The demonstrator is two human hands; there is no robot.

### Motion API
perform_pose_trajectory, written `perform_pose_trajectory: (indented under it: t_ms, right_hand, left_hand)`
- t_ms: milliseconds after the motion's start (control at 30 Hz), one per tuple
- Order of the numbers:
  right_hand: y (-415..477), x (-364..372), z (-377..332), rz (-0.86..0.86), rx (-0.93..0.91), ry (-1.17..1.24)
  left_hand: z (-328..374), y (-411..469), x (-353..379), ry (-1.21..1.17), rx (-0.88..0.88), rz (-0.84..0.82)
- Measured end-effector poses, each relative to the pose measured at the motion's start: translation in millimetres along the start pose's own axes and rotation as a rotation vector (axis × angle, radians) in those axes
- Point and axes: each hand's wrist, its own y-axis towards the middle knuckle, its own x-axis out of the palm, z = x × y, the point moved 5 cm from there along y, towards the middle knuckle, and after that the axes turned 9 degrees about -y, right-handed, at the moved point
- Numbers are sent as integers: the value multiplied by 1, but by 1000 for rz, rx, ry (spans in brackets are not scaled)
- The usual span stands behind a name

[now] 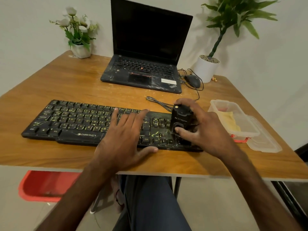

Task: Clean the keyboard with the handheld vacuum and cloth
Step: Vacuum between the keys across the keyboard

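A black keyboard (75,122) with dusty, yellow-marked keys lies across the near part of the wooden table (66,77). My left hand (123,139) rests flat on its middle, fingers straight and spread, thumb at the front edge. My right hand (203,129) grips a small black handheld vacuum (180,118), which stands upright on the keyboard's right end over the number keys. A yellow cloth (230,120) lies inside a clear plastic box (240,130) to the right of the keyboard.
A dusty open laptop (145,70) stands behind the keyboard, with a wired mouse (193,80) and loose cables beside it. A flower pot (80,49) sits back left, a white plant pot (205,69) back right. The box's lid (266,144) lies near the right table edge.
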Motion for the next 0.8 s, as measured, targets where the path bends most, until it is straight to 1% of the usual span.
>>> perform_pose_trajectory:
  t_ms: [67, 167, 300, 367, 433, 500, 567, 633, 700, 800]
  right_hand:
    - [-4, 4, -3, -31, -16, 53]
    - [-9, 8, -15, -89, -102, 74]
    - [0, 2, -4, -32, -54, 45]
    - [-2, 2, -6, -67, -48, 79]
    - [-7, 5, -15, -130, -103, 105]
    - [-9, 7, -16, -148, -110, 179]
    - [-4, 5, -5, -91, -55, 175]
    - [2, 3, 7, -1, -16, 91]
    - [1, 3, 11, 26, 12, 91]
    - [-7, 8, -1, -86, -40, 193]
  left_hand:
    - [0, 0, 0, 5, 2, 13]
    - [0, 0, 0, 15, 11, 39]
    - [0, 1, 0, 29, 17, 42]
    - [0, 1, -1, 41, 11, 47]
    - [-1, 0, 1, 45, 2, 46]
    - [-1, 1, 2, 48, -3, 33]
    - [-2, 2, 2, 44, -2, 27]
    - [-2, 1, 1, 38, -7, 25]
    - [-2, 1, 1, 32, -9, 25]
    - [-2, 0, 1, 29, -6, 33]
